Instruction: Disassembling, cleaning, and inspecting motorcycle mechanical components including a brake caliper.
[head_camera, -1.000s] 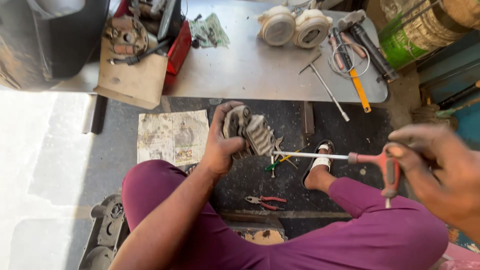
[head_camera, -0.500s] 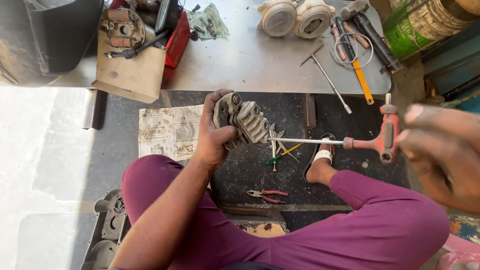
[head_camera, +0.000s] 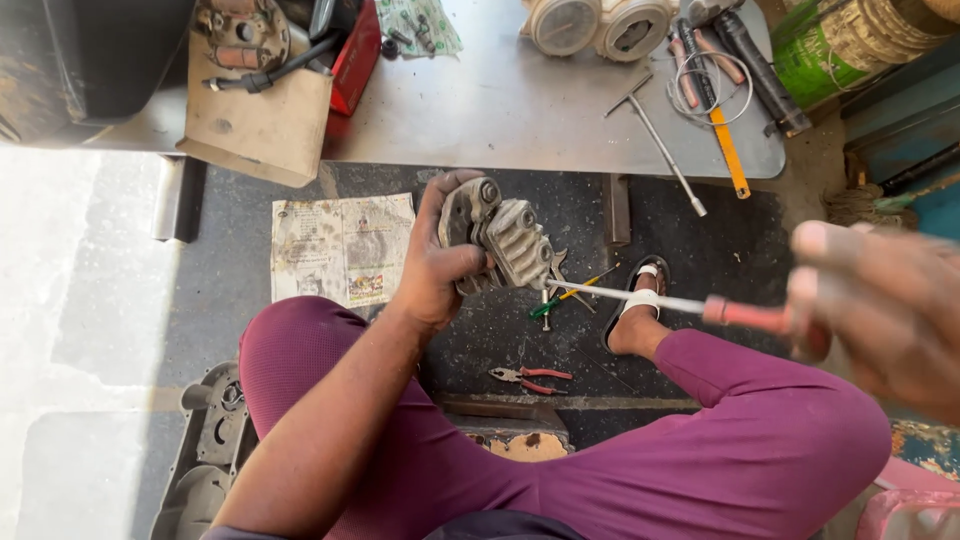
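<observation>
Left hand (head_camera: 435, 275) gripped grey metal caliper (head_camera: 500, 235), held above floor. Right hand (head_camera: 880, 310) closed on red-handled T-wrench (head_camera: 640, 298), tip just under caliper. I judged: seat tip squarely, steady caliper before turning.

T-handle wrench (head_camera: 640, 296) now nearer caliper (head_camera: 500, 240)

Single head-worn view, looking steeply down over seated person's purple-trousered lap (head_camera: 700, 450) onto dark rubber floor mat (head_camera: 480, 340). Grey metal sheet platform (head_camera: 520, 110) beyond mat, at frame top. Near range: blurred right hand (head_camera: 880, 310) just below lens.
</observation>
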